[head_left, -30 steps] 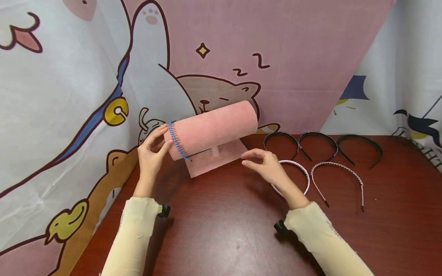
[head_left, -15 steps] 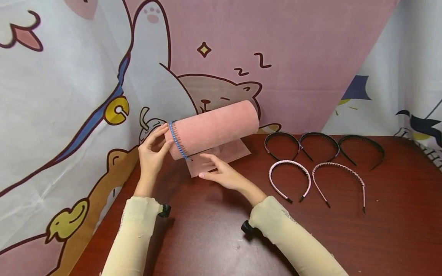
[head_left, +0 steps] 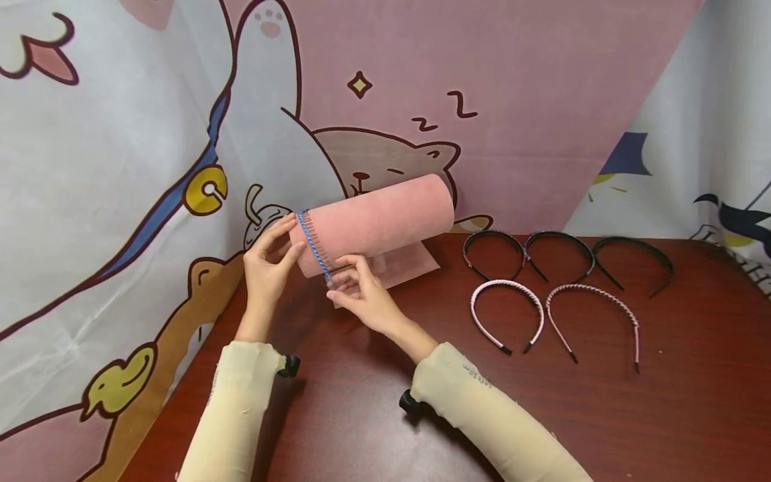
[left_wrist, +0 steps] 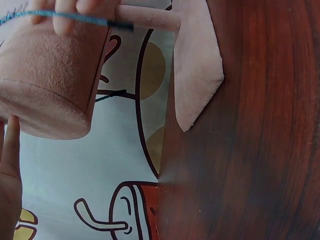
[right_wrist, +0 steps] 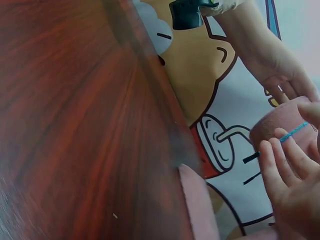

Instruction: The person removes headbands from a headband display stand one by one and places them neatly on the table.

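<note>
A blue twisted headband (head_left: 314, 246) with comb teeth sits around the left end of a pink padded roll (head_left: 379, 217) on a stand. My left hand (head_left: 265, 268) is at the roll's left end, fingers over the top edge and thumb at the front; one finger touches the end face in the left wrist view. My right hand (head_left: 370, 301) is at the headband's lower front end, fingers touching it and thumb apart. In the right wrist view the headband's black tip (right_wrist: 251, 158) sticks out past those fingers. The right hand partly hides the stand's base (head_left: 415, 264).
Several more headbands lie at the right: black ones including a plain black headband (head_left: 647, 251) at the back, a white headband (head_left: 506, 284) and a pink wrapped headband (head_left: 593, 288) in front. A printed cloth (head_left: 512, 100) hangs behind the dark red table (head_left: 542, 415).
My right hand has moved left from beside the white headband, across the stand's base, to the blue headband's lower end. The left hand has stayed on the roll's end.
</note>
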The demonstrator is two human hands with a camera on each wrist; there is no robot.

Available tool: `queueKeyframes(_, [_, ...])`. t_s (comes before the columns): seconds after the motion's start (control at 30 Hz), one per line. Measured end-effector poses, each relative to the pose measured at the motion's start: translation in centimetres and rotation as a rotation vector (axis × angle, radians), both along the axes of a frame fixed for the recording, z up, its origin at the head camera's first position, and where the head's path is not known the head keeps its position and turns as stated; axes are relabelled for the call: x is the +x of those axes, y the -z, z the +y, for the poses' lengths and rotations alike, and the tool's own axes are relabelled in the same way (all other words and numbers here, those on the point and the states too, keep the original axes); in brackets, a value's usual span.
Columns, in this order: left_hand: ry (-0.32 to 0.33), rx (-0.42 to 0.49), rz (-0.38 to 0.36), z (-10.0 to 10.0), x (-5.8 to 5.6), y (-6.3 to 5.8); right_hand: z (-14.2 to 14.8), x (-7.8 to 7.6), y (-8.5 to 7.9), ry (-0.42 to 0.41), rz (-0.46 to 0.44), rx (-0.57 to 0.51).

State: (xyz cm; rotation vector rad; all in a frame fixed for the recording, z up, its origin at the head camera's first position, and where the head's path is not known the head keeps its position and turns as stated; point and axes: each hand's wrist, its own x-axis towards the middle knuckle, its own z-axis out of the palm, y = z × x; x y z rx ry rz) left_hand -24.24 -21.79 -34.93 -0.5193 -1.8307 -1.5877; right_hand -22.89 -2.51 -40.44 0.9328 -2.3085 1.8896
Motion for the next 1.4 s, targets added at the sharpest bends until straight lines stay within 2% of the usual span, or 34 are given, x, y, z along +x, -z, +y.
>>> queueKeyframes(0.2, [-0.004,-0.002,0.006,-0.1,0.1,0.0,0.4,-0.4,-1.5,0.316,0.182,0.071])
queueKeyframes(0.33, [0.0,0.016,0.011,0.0,0.0,0.2,1.2,-0.8,-2.3,0.433,0.249,0.104])
queueKeyframes(0.5, [0.001,0.019,0.014,0.1,0.0,0.2,2.6,-1.2,-3.0,0.505,0.263,0.079])
queueKeyframes(0.83, [0.011,0.024,0.022,0.3,0.0,0.0,6.1,-3.0,-3.8,0.567,0.114,-0.16])
queueKeyframes(1.1, [0.008,0.004,0.016,0.4,0.0,-0.2,10.4,-4.5,-4.2,0.637,0.047,-0.275])
queueKeyframes(1.2, [0.005,0.003,0.013,0.2,0.0,-0.1,12.0,-4.9,-4.0,0.673,0.044,-0.302])
queueKeyframes(1.4, [0.002,0.004,0.008,0.1,-0.1,0.1,15.0,-5.9,-3.5,0.77,0.058,-0.274])
